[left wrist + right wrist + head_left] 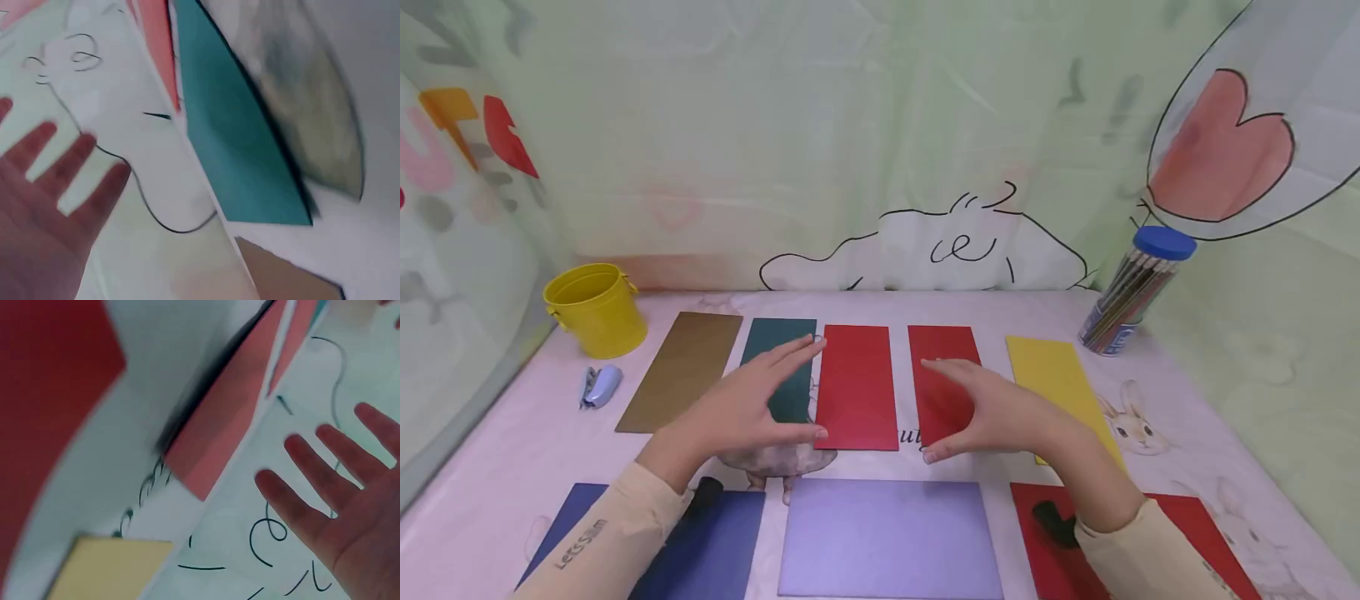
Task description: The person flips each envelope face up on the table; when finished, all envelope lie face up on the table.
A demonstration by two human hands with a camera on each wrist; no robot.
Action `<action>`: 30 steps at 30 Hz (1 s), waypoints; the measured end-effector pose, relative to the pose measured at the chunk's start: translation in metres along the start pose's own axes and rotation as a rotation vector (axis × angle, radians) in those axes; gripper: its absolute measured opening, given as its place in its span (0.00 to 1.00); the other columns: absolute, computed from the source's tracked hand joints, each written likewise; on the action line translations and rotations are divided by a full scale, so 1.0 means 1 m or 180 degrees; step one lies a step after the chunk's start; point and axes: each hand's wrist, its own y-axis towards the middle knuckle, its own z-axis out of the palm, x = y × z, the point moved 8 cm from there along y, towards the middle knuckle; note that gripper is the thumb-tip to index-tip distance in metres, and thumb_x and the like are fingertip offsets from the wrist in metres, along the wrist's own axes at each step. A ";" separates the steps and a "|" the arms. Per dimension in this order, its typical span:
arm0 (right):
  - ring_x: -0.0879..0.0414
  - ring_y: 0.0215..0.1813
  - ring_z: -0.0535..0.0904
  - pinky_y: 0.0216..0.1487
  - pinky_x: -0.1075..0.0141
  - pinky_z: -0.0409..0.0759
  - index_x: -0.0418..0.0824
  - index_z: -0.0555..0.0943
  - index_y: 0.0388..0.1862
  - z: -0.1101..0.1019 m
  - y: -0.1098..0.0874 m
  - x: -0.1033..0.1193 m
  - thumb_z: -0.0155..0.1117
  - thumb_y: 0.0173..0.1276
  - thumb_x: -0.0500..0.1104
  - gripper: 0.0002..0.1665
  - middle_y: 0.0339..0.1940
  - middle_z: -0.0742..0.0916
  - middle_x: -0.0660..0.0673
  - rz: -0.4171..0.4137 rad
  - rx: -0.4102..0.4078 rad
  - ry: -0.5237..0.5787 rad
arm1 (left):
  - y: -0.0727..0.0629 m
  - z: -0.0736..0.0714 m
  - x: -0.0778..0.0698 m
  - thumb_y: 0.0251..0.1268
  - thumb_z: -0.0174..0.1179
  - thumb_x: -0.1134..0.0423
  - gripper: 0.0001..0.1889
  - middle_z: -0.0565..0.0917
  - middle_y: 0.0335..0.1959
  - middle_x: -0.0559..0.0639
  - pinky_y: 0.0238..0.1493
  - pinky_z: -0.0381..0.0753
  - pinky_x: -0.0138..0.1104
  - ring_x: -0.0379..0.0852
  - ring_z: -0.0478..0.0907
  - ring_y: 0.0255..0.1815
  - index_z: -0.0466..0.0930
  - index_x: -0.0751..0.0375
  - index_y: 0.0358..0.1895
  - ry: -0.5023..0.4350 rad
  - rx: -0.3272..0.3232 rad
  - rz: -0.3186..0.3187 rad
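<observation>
Head view: a person's two bare hands hang over a row of coloured cards on a pale cloth (pixel 565 458), both loose, fingers extended, thumbs held apart, gripping nothing. The left hand (pixel 741 412) is above the dark green card (pixel 790 396), its thumb tip overlapping the edge of the left red card (pixel 856 387); whether it touches cannot be told. The right hand (pixel 1011 412) reaches over the right red card (pixel 943 408), its wrist crossing the yellow card (pixel 1052 367). The wrist views also show fingers spread and nothing in them. Eight cards lie flat. The back row, from left, runs brown card (pixel 677 375), dark green, red, red, yellow; the front row holds a blue card (pixel 715 550), a lavender card (pixel 891 537) and a front red card (pixel 1197 525). Setting the cards out looks done, as a judgement, since all are down in two rows. The gaps are uneven: green and red sit close, while the second red and yellow stand farther apart, so some straightening may be left. A yellow bucket (pixel 602 321) and stapler (pixel 601 386) stand at left, a pencil jar (pixel 1135 292) at right, all apart from the hands.
</observation>
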 end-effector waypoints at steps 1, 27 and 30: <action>0.42 0.75 0.63 0.63 0.40 0.72 0.49 0.63 0.79 0.004 -0.003 0.003 0.81 0.41 0.71 0.68 0.75 0.69 0.43 -0.0050 0.0055 0.0063 | -0.004 0.002 -0.004 0.51 0.64 0.26 0.53 0.56 0.80 0.43 0.63 0.70 0.58 0.50 0.58 0.76 0.51 0.32 0.81 -0.0122 0.0043 0.0050; 0.61 0.53 0.71 0.49 0.62 0.80 0.63 0.76 0.58 0.062 -0.036 0.029 0.86 0.38 0.65 0.46 0.49 0.75 0.60 -0.0397 0.1317 0.0157 | -0.054 0.058 -0.054 0.47 0.72 0.31 0.51 0.69 0.70 0.35 0.65 0.70 0.46 0.39 0.64 0.69 0.62 0.40 0.77 -0.0679 0.1190 0.0780; 0.62 0.55 0.71 0.51 0.60 0.80 0.65 0.74 0.58 0.066 -0.035 0.031 0.86 0.35 0.66 0.48 0.50 0.75 0.60 -0.0360 0.1347 0.0089 | -0.055 0.062 -0.052 0.45 0.72 0.30 0.52 0.69 0.70 0.35 0.65 0.70 0.49 0.41 0.62 0.69 0.63 0.37 0.76 -0.0533 0.1237 0.0774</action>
